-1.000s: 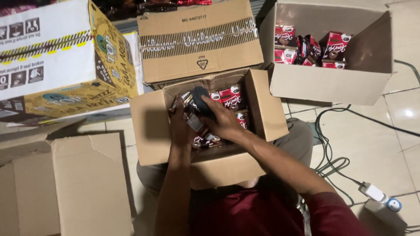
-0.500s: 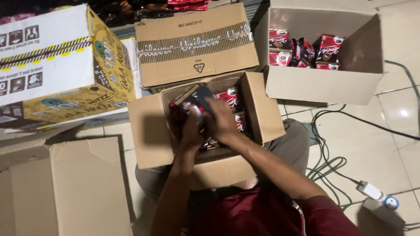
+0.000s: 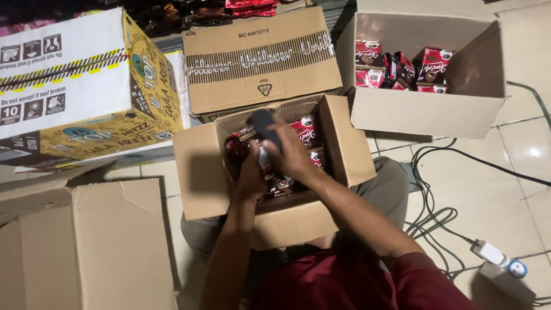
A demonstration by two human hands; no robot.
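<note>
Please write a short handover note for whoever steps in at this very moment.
Left hand: inside the open box on the lap, on the red packets.
Right hand: over the same box, gripping a dark handheld device.
Second open box, upper right on the floor: a row of the same red packets inside.
Done: both boxes opened.
Left: packets remain in both; the sealed carton behind is untouched.
</note>
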